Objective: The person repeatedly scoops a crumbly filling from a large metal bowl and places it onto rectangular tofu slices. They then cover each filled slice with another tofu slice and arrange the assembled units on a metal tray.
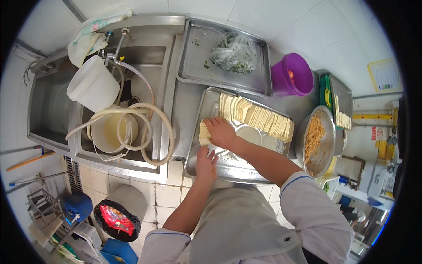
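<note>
- Stainless steel tray [228, 169] lies on the counter straight ahead of the person; both bare hands work inside it.
- Right hand [221, 132] rests palm down, fingers spread flat, on a short stack of pale tofu slices [203, 133] at the tray's 9 o'clock edge; it presses rather than pinches, and whether the fingertips curl under the stack cannot be told.
- Left hand [205, 163] lies at 6 o'clock of the stack, fingers loosely open on the tray floor, with nothing visibly held.
- Key relation: the stack sits under and just to 9 o'clock of the right palm, its long axis running 12 to 6; the right hand is nearer, touching it.
- Long row of cut slices [259, 118] fans along the tray's far rim from 12 towards 3 o'clock.
- Surroundings: metal bowl of crumbly filling [317, 141] at 3 o'clock; second tray with bagged greens [233, 55] at 12; purple bucket [292, 75] at 1; sink with hose [140, 127] at 9.
</note>
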Demonstrator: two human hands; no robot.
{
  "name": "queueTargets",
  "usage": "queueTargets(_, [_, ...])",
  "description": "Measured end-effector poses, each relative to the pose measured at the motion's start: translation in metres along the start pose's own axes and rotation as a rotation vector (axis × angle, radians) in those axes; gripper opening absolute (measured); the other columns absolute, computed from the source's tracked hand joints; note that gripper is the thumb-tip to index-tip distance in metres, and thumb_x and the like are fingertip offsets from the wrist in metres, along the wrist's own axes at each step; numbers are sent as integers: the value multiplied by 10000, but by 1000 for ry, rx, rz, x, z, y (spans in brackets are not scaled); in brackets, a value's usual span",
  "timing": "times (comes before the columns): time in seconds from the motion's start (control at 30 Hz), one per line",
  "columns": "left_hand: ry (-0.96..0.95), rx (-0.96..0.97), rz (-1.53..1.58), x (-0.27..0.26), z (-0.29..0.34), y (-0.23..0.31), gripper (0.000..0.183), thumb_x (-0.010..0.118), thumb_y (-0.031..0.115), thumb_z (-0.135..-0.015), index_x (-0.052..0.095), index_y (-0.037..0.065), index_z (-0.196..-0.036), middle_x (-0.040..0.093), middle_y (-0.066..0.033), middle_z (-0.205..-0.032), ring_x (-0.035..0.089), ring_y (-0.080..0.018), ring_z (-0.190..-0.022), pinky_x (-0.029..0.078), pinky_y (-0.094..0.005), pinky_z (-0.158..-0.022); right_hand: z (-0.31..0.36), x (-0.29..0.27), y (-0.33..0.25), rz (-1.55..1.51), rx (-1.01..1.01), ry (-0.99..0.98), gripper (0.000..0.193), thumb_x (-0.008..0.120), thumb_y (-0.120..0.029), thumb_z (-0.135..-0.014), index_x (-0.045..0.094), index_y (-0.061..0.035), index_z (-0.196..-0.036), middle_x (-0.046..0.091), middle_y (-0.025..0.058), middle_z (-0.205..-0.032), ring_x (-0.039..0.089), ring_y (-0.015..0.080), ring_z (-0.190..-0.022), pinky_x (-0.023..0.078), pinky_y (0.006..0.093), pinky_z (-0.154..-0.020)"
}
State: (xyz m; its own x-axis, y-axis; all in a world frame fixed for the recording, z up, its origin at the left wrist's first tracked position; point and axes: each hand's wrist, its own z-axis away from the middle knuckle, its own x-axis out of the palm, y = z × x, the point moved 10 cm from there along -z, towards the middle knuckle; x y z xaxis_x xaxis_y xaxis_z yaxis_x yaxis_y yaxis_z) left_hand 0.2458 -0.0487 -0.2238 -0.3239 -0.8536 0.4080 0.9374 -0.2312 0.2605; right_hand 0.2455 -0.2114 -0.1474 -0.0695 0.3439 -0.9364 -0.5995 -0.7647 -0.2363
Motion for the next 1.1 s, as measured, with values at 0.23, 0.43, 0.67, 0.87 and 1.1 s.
queueTargets(0.23, [-118,736,-948,4,44,57,757,730,101,-976,334,-8,-1612,430,-226,-1592,455,-361,-1477,389,-443,-1225,52,18,14,-291,18,-23,879,872,-228,-792,456,-79,-1552,575,178,-1466,525,388,-1381,415,495,-1163])
queueTargets(0.43, [-388,1173,-1601,100,45,73,929,851,175,-862,348,60,-1635,428,-248,-1589,427,-441,-1476,354,-497,-1256,105,7,47,-469,251,365,975,899,-234,-784,397,-94,-1608,499,213,-1541,465,417,-1445,400,504,-1199])
queueTargets(0.67, [-594,999,-2237,136,10,48,968,896,365,-784,424,87,-1583,560,-191,-1464,523,-388,-1387,409,-526,-1191,154,76,73,-883,628,393,762,867,-138,-820,514,-52,-1490,618,185,-1304,657,341,-1129,556,423,-974])
queueTargets(0.87, [-324,896,-2109,115,6,46,811,873,376,-810,501,68,-1462,608,-190,-1325,609,-408,-1221,516,-519,-1045,142,86,78,-931,591,456,511,819,-103,-865,623,-17,-1329,660,161,-1162,703,269,-944,590,367,-850])
queueTargets(1.1, [-17,808,-1907,81,18,44,761,820,420,-879,498,35,-1450,603,-232,-1308,642,-447,-1163,551,-538,-967,155,92,72,-1010,653,398,373,746,-88,-931,640,-11,-1280,657,160,-1117,691,268,-924,581,385,-839])
